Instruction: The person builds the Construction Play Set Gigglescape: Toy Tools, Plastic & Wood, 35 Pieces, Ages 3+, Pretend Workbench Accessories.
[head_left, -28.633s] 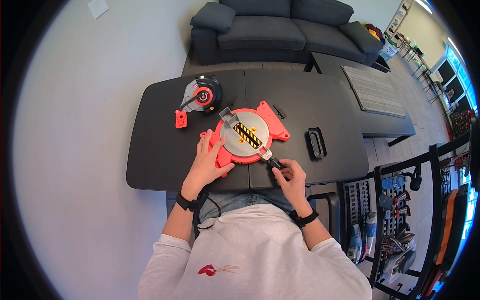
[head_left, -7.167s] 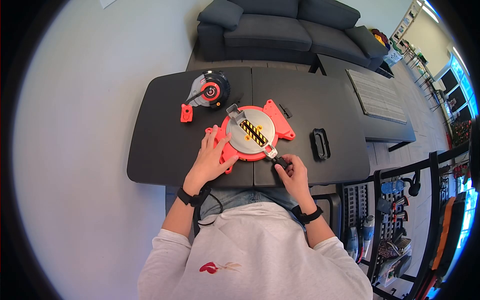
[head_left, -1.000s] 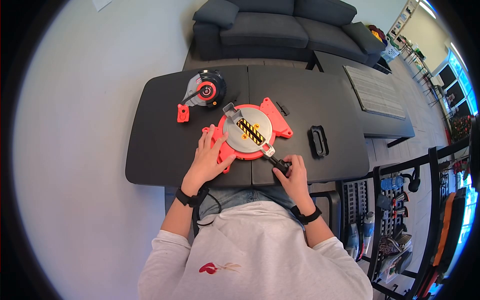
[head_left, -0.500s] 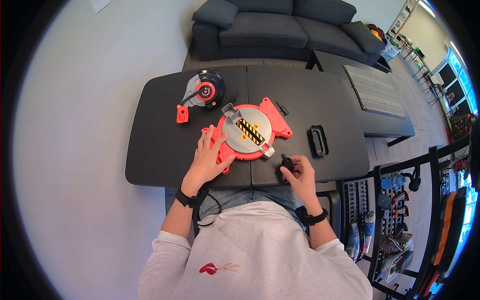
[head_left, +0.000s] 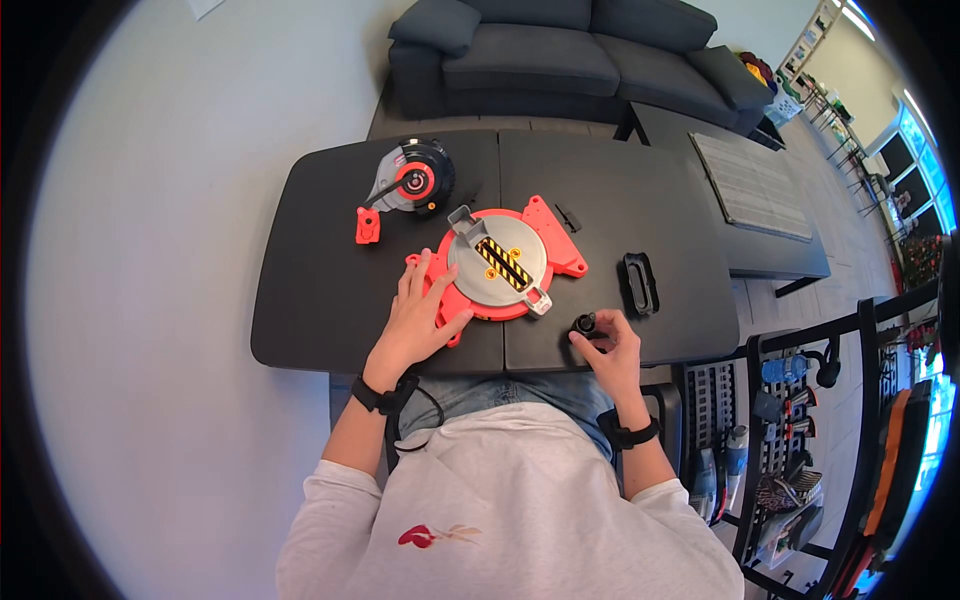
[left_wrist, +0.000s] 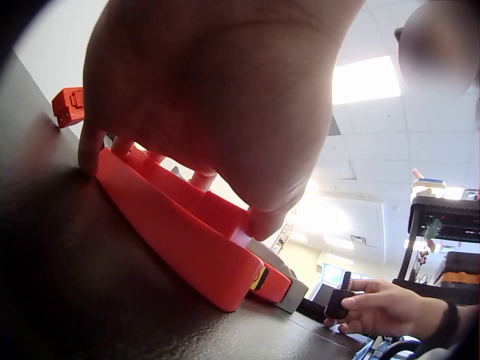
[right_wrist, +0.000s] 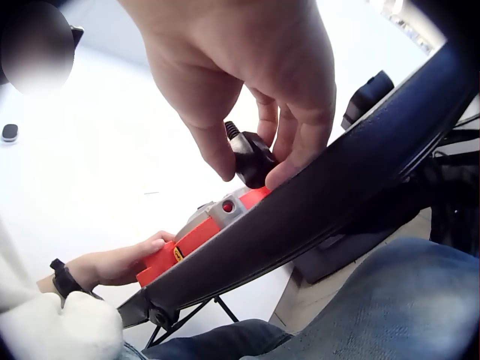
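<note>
Pinching with the right grip (head_left: 616, 350) a black knob (head_left: 583, 323), caught between thumb and fingers with its threaded stem pointing upward, near the front edge of the worktop (head_left: 310, 310) and apart from the grey turntable (head_left: 472, 285). Resting with the left grip (head_left: 413, 322) released, fingers spread, on the red base (head_left: 555, 243) under that turntable. Surrounded by a small black piece (head_left: 568, 217) just beside the base's far right side, a black oval part (head_left: 630, 282) farther right and a grey, black and red round unit (head_left: 415, 180) at far left, with a dark sofa (head_left: 530, 72) beyond.
</note>
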